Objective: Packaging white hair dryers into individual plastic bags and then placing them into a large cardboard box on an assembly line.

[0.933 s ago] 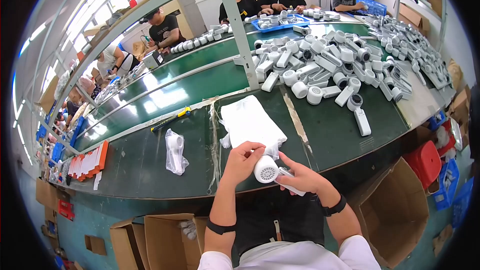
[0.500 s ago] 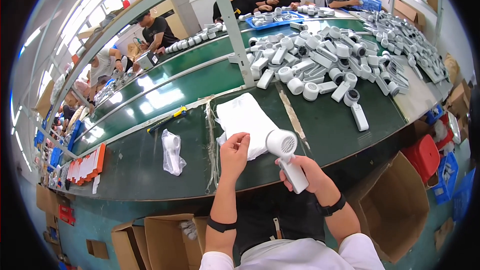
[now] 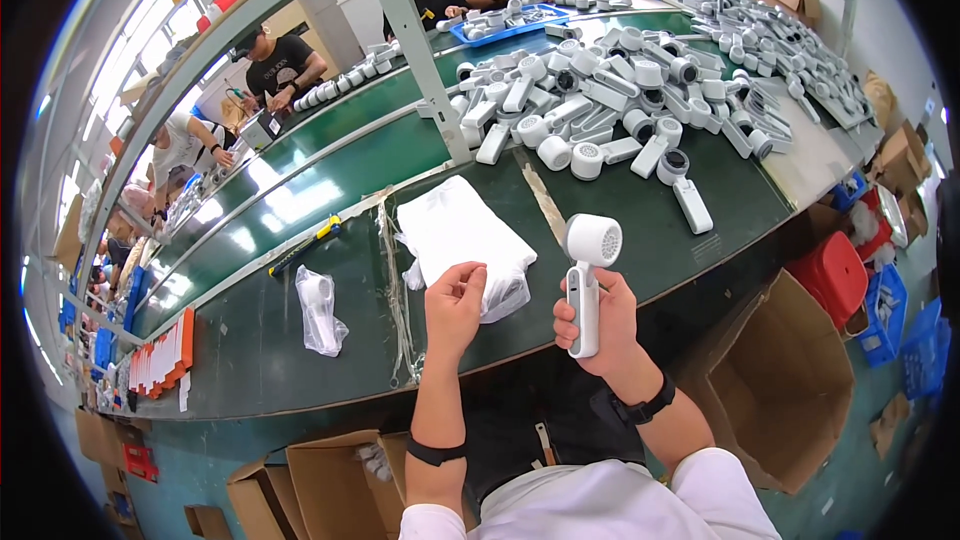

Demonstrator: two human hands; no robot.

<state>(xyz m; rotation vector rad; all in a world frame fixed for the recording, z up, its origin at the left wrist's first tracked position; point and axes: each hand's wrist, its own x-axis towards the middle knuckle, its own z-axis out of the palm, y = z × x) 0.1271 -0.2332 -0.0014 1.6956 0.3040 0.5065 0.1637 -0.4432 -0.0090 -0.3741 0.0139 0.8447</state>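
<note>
My right hand point(image 3: 606, 325) is wrapped round the handle of a white handheld fan point(image 3: 594, 240), held upright with its round vented head at the top. Beside it, my left hand point(image 3: 455, 308) has its fingers curled together at the near edge of a stack of white plastic bags point(image 3: 465, 225); nothing shows between them. Another handheld fan in a clear bag point(image 3: 319, 312) lies on the bench to the left. A single unwrapped fan point(image 3: 686, 190) lies to the right, in front of a large heap of similar fans point(image 3: 610, 90).
A yellow-and-black tool point(image 3: 306, 243) lies behind the bagged fan, and orange-and-white boxes point(image 3: 163, 355) stand at the bench's left end. A metal post point(image 3: 420, 50) rises behind the bags. Open cartons point(image 3: 775, 390) and a red stool point(image 3: 832, 275) stand below. Several people work across the bench.
My right hand has turned the fan from slanting, head over the bags, to upright and clear of them. My left hand stays by the bags. The whole view has shifted slightly.
</note>
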